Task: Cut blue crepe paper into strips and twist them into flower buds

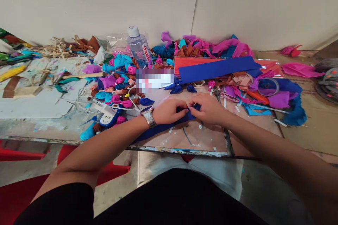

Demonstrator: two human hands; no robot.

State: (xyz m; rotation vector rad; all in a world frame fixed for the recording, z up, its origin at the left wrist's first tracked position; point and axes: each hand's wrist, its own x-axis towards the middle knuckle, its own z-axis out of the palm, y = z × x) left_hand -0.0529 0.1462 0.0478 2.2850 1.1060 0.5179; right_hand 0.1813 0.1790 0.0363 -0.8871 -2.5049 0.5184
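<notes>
In the head view, both hands meet over a dark blue strip of crepe paper (158,130) near the table's front edge. My left hand (171,110), below a silver wristwatch (148,116), pinches the strip's upper edge between thumb and fingers. Close beside it, my right hand (207,109) grips the strip's right end, its fingers curled. The paper between the fingertips is partly hidden. Just beyond the hands lie small folded blue paper pieces (146,101). A wider blue crepe paper sheet (216,70) rests on an orange-red packet (271,67) farther back.
A water bottle (138,49) stands among crumpled coloured paper pieces. Left of the hands lies a white and blue power strip (108,116) with cables. Scissors (227,95) and a tape roll (268,87) lie to the right. Wood sticks (59,47) are heaped at the back left.
</notes>
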